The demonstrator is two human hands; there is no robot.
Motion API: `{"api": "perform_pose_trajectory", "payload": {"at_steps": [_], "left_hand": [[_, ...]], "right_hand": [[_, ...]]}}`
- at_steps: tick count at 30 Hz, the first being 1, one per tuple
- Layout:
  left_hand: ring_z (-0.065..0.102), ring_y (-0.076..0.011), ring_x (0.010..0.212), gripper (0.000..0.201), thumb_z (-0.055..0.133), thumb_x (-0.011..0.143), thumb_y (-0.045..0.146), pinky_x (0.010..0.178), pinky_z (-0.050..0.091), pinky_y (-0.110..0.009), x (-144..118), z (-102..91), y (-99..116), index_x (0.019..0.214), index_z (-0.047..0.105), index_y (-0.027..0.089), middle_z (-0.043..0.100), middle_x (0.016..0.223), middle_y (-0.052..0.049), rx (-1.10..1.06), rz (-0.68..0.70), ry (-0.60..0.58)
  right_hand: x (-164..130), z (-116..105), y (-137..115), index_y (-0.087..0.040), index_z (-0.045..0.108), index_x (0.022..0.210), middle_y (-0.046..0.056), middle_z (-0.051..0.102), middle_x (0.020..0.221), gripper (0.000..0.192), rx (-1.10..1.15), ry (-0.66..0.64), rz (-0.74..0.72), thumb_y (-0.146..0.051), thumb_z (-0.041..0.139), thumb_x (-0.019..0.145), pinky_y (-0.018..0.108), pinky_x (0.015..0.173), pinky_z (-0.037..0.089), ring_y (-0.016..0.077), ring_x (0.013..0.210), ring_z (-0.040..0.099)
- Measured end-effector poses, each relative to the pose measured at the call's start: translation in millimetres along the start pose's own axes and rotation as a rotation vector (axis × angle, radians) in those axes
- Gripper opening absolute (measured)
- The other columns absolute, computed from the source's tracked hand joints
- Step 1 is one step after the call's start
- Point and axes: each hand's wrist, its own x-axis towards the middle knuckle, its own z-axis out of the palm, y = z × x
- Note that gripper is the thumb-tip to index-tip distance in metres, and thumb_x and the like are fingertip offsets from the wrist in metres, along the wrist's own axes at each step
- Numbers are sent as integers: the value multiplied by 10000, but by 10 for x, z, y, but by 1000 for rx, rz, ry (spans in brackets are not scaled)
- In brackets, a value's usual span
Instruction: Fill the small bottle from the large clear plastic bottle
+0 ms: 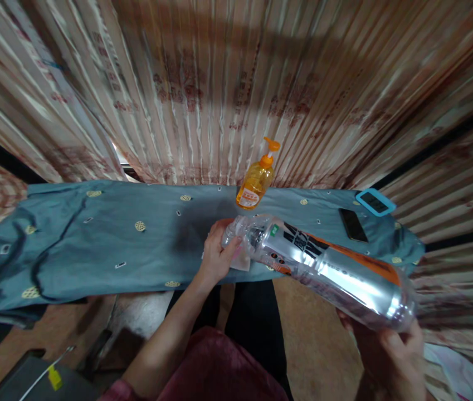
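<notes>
A large clear plastic bottle (336,270) with a silver, black and orange label lies tilted across my front, its neck to the left and its base lower right. My left hand (218,250) is closed around the neck end. A pale tissue or cloth (241,260) shows just under those fingers; whether the hand grips it too I cannot tell. My right hand (399,351) holds the base from below, with part of its fingers hidden behind the bottle. Just beyond the bottle's neck stands an orange pump bottle (255,182) of yellow liquid.
A grey-green patterned cloth (106,239) covers the narrow table. On its right side lie a dark phone (353,224) and a blue-framed device (375,201). Pleated curtains (203,100) hang close behind and beside it. A white cable with a yellow tag (54,377) is at lower left.
</notes>
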Motion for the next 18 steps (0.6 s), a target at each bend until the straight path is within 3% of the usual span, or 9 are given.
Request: {"api": "perform_pose_trajectory", "payload": {"at_steps": [4, 10, 15, 18], "left_hand": [[662, -287, 1065, 391, 538, 941, 479, 965, 513, -439, -3, 2, 3, 1140, 653, 163, 711, 1122, -129, -2, 1, 1], [660, -297, 1058, 391, 567, 924, 483, 964, 508, -454, 1, -13, 25, 1138, 651, 167, 708, 1114, -125, -4, 5, -16], [663, -293, 1046, 373, 618, 882, 450, 938, 522, -439, 5, -23, 41, 1128, 649, 172, 708, 1099, -115, -5, -5, -25], [664, -300, 1064, 365, 662, 852, 409, 953, 523, -449, 3, -21, 56, 1130, 652, 172, 708, 1112, -117, -6, -33, -25]], "right_hand": [[0, -17, 30, -253, 649, 1335, 28, 560, 940, 709, -12, -12, 1, -456, 828, 681, 276, 470, 467, 160, 619, 539], [-12, -5, -5, -254, 637, 1358, 37, 596, 944, 708, 12, -48, -7, -458, 826, 707, 284, 467, 455, 171, 624, 547], [-32, 7, -18, -280, 598, 1404, 112, 585, 1345, 775, 42, -13, 32, -469, 845, 693, 281, 502, 491, 177, 724, 580], [-41, 15, -21, -280, 600, 1403, 116, 569, 1382, 781, 37, -14, 52, -481, 848, 691, 287, 505, 490, 188, 746, 572]]}}
